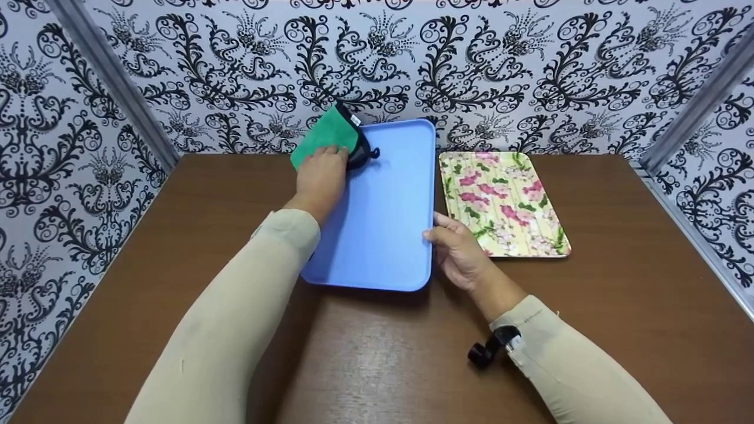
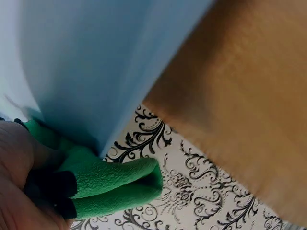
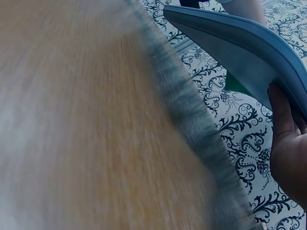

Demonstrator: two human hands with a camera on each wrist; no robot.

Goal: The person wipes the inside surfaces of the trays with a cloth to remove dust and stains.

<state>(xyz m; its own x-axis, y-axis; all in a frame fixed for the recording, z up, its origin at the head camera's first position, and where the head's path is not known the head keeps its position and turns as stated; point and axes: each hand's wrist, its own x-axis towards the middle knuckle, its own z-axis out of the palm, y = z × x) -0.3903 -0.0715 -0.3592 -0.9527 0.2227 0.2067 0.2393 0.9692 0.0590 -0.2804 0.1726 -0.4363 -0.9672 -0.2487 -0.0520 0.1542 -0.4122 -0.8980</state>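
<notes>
A blue rectangular tray [image 1: 389, 218] is held up at a tilt over the middle of the table. My right hand [image 1: 462, 253] grips its right rim, thumb on the inner face and fingers behind. In the right wrist view, the right hand [image 3: 290, 153] holds the tray [image 3: 225, 50] off the wooden surface. My left hand [image 1: 323, 179] grips a folded green cloth [image 1: 330, 132] with black edging and a small white tag at the tray's upper left. In the left wrist view, the cloth [image 2: 115, 184] wraps around the tray's edge beside the left hand [image 2: 19, 177].
A flower-patterned rectangular tray [image 1: 500, 203] lies on the brown wooden table [image 1: 636, 282], right of the blue tray. Patterned wall panels [image 1: 377, 59] stand along the back and sides. A black strap with a small device [image 1: 492, 347] sits at the right wrist.
</notes>
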